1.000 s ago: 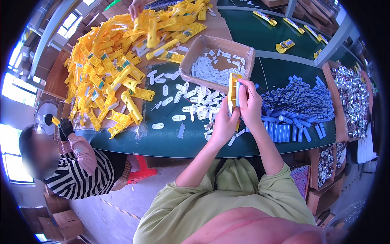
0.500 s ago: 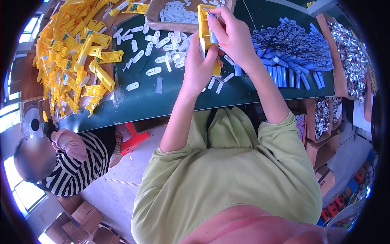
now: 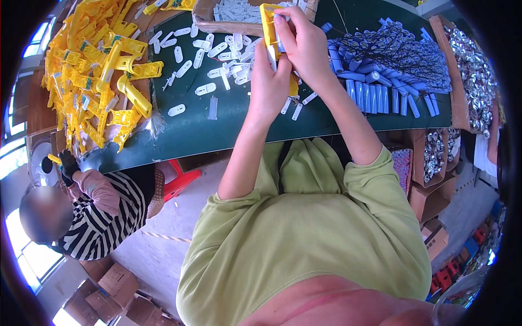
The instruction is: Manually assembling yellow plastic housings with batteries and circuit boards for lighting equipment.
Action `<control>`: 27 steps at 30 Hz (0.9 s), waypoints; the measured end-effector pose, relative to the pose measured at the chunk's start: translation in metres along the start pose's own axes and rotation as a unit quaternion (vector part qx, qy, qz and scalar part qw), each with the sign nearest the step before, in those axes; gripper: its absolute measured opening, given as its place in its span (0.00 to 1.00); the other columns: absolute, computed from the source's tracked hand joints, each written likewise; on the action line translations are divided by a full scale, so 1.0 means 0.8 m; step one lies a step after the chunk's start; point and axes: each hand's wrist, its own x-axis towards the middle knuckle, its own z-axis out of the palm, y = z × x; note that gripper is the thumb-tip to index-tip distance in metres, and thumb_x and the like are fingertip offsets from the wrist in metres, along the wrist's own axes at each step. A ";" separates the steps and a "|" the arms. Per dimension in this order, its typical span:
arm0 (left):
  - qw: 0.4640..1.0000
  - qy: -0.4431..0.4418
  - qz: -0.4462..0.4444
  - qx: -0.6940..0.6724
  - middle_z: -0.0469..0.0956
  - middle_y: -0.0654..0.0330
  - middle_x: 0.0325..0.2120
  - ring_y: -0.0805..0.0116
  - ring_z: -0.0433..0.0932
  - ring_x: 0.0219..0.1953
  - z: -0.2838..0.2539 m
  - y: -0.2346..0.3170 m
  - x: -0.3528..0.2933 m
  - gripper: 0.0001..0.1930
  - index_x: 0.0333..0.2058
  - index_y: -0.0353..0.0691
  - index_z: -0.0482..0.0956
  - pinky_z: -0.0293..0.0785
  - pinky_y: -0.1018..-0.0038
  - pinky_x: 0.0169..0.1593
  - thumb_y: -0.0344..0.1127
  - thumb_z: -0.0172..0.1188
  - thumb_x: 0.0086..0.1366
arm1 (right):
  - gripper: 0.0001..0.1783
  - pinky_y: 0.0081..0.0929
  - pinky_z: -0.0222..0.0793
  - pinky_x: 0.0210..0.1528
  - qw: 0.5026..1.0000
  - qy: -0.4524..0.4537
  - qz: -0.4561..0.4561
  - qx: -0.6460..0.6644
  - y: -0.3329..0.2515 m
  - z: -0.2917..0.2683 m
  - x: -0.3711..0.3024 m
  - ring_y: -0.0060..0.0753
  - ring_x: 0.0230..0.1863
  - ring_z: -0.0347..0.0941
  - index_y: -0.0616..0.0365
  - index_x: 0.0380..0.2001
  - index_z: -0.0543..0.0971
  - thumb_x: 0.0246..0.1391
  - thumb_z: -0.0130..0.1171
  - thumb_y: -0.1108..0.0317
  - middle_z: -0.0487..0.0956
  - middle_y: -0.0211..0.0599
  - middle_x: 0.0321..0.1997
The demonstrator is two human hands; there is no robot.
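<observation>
Over the far middle of the green table, my left hand [image 3: 269, 89] is closed round the lower end of a yellow plastic housing [image 3: 267, 24], which stands nearly upright. A blue cylindrical battery cell [image 3: 280, 48] shows inside it, partly covered by fingers. My right hand [image 3: 307, 49] grips the housing and cell from the right, its thumb and fingertips at the upper part. Below my hands another yellow piece [image 3: 293, 86] is partly hidden. Small white plastic parts [image 3: 231, 57] lie scattered left of my hands. Wired blue cells [image 3: 380, 73] are heaped on the right.
A large pile of yellow housings [image 3: 103, 70] covers the table's left side. Behind my hands stands a cardboard tray [image 3: 217, 25] of white pieces. Shiny metallic parts [image 3: 470, 65] fill a box at right. A co-worker [image 3: 109, 212] in stripes is at lower left, near a red stool [image 3: 184, 183].
My right fingers have shifted on the housing, and less of the blue cell shows. The housing has moved slightly left. The co-worker's gloved hand has moved a little.
</observation>
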 end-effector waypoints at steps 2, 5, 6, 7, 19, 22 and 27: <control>1.000 0.010 -0.002 0.010 0.73 0.57 0.30 0.74 0.75 0.25 -0.003 -0.004 0.000 0.18 0.52 0.33 0.59 0.73 0.77 0.27 0.27 0.46 0.64 | 0.07 0.34 0.70 0.29 1.000 -0.017 0.002 -0.016 0.001 0.002 0.001 0.50 0.30 0.76 0.60 0.37 0.71 0.59 0.49 0.68 0.77 0.49 0.29; 1.000 -0.003 0.004 -0.016 0.73 0.58 0.28 0.75 0.76 0.24 -0.009 -0.010 0.003 0.12 0.46 0.32 0.63 0.72 0.79 0.26 0.28 0.46 0.65 | 0.08 0.33 0.70 0.29 0.996 -0.020 -0.041 -0.076 0.003 -0.001 0.005 0.49 0.29 0.76 0.60 0.39 0.72 0.59 0.50 0.67 0.77 0.48 0.29; 0.999 -0.010 0.006 -0.030 0.73 0.58 0.28 0.75 0.76 0.24 -0.008 -0.005 0.002 0.12 0.47 0.33 0.63 0.73 0.79 0.26 0.28 0.46 0.65 | 0.10 0.32 0.70 0.29 0.989 -0.008 -0.083 -0.121 0.002 -0.003 0.006 0.49 0.29 0.75 0.60 0.40 0.72 0.59 0.50 0.66 0.77 0.48 0.29; 0.999 -0.017 0.008 -0.044 0.73 0.58 0.28 0.75 0.76 0.24 -0.007 -0.002 0.001 0.12 0.47 0.33 0.63 0.74 0.79 0.26 0.28 0.46 0.65 | 0.10 0.32 0.70 0.29 0.989 -0.009 -0.082 -0.121 -0.001 -0.003 0.007 0.49 0.29 0.75 0.60 0.40 0.72 0.59 0.50 0.66 0.77 0.48 0.29; 0.983 -0.083 0.004 -0.163 0.74 0.55 0.30 0.70 0.77 0.26 -0.027 0.022 -0.008 0.15 0.51 0.36 0.60 0.77 0.74 0.29 0.31 0.44 0.67 | 0.10 0.16 0.59 0.21 0.990 -0.062 0.071 0.101 -0.044 -0.043 0.012 0.14 0.20 0.66 0.63 0.41 0.71 0.58 0.52 0.70 0.72 0.32 0.21; 0.989 -0.080 0.030 -0.119 0.73 0.55 0.33 0.72 0.76 0.29 -0.027 0.011 -0.007 0.19 0.55 0.36 0.56 0.75 0.76 0.31 0.30 0.44 0.66 | 0.12 0.15 0.60 0.21 0.990 -0.092 0.082 0.074 -0.053 -0.040 0.014 0.15 0.19 0.67 0.62 0.42 0.71 0.56 0.54 0.70 0.72 0.32 0.21; 0.995 -0.074 0.049 -0.052 0.72 0.57 0.34 0.71 0.75 0.31 -0.021 0.012 -0.013 0.21 0.59 0.39 0.54 0.75 0.75 0.35 0.40 0.36 0.71 | 0.14 0.23 0.65 0.24 0.996 -0.033 -0.062 -0.051 -0.037 -0.031 0.010 0.27 0.21 0.72 0.63 0.43 0.71 0.54 0.57 0.70 0.76 0.37 0.25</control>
